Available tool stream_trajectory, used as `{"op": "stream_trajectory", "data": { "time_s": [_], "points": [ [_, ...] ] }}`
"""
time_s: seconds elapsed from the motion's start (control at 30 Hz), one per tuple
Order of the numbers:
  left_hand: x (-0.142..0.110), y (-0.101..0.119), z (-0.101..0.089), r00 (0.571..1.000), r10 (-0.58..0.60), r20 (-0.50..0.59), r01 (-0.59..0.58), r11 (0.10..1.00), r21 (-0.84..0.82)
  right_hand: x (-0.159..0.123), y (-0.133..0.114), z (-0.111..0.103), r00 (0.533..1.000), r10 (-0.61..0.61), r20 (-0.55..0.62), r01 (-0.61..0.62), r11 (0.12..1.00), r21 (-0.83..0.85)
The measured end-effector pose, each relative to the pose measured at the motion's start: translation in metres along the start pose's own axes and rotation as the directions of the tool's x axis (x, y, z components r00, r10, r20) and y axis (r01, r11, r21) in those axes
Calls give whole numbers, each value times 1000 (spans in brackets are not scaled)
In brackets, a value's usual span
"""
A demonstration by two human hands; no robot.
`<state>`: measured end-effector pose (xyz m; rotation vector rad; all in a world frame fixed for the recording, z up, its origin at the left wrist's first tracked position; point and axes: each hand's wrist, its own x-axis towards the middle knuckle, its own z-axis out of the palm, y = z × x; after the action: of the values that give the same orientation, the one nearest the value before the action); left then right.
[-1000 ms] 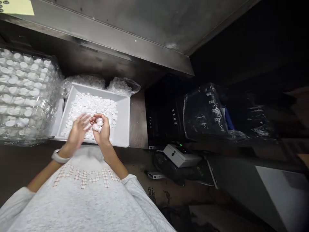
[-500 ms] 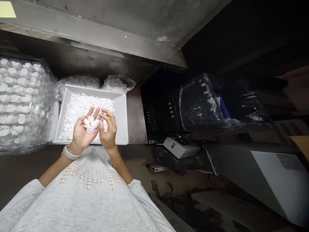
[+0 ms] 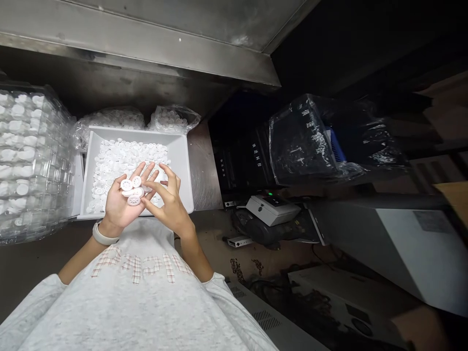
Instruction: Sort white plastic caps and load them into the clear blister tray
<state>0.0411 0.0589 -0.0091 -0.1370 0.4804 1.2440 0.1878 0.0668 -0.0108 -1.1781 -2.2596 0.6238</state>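
Note:
My left hand (image 3: 122,202) is palm up over the front of a grey-white tray (image 3: 185,170), cradling several small white plastic wheels (image 3: 135,199) with spoke-like openings. A pale band circles that wrist. From the right, my right hand (image 3: 168,200) reaches over the left fingers. Its thumb and index finger are at a white wheel on the edge of the handful, while the other fingers are curved and raised. Where those fingertips meet the wheel is partly hidden. Many similar white pieces (image 3: 120,156) lie loose inside the tray.
Stacked clear plastic packs of white parts (image 3: 32,165) stand left of the tray. Behind it lie clear bags of parts (image 3: 173,119). A metal ledge (image 3: 164,68) overhangs the back. On the right are a black-wrapped box (image 3: 300,141) and a grey device (image 3: 272,210).
My right hand has turned, and its thumb and index finger have come to the edge of the handful. The wheels have shifted on my left palm. The view has moved slightly.

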Motion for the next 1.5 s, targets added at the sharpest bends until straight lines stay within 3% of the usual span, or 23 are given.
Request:
{"op": "stream_trajectory", "data": {
  "time_s": [0.47,0.67,0.77,0.93,1.1,1.27,1.37,1.5],
  "points": [
    [-5,6,6,998,15,-58,-13,999,29,17,-1,4,944,-311,-110,283,936,-210],
    [-7,10,3,999,12,-37,-11,1000,20,22,-5,4,940,-340,-42,328,928,-175],
    [-7,11,2,999,25,-44,-24,1000,8,23,-7,8,934,-345,-91,331,933,-142],
    [-7,12,2,998,50,-36,-51,998,-25,26,1,15,946,-263,-190,281,957,75],
    [-10,9,2,999,31,-16,-31,999,-42,35,9,17,968,41,-249,44,944,328],
    [-11,7,5,999,2,-53,-3,1000,-31,42,10,19,978,184,-95,-151,949,276],
    [-10,8,5,994,-2,-110,-4,999,-51,41,9,20,973,191,-129,-168,970,174],
    [-10,9,3,994,6,-110,-12,999,-50,36,4,16,970,102,-219,-83,992,94]
  ]
}}
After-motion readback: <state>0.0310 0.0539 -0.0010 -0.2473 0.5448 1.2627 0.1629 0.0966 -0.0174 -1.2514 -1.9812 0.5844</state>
